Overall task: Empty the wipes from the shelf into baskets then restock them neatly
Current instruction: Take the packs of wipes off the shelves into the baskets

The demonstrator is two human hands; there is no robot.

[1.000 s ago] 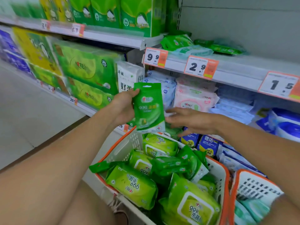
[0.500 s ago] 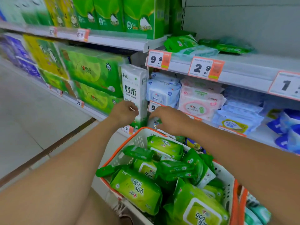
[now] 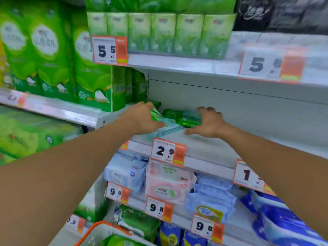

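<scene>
Your left hand [image 3: 142,118] is on the shelf [image 3: 204,150], fingers curled round a green wipes pack [image 3: 156,113] (its label is blurred and mostly covered by the hand). Your right hand [image 3: 208,122] rests spread and wide beside the small pile of green packs [image 3: 182,118], holding nothing; whether its fingertips touch the pile cannot be told. The pile lies at the shelf's left end, above the 2.9 price tag [image 3: 167,152]. The basket [image 3: 99,233] is cut off at the lower edge, one green pack inside partly showing.
</scene>
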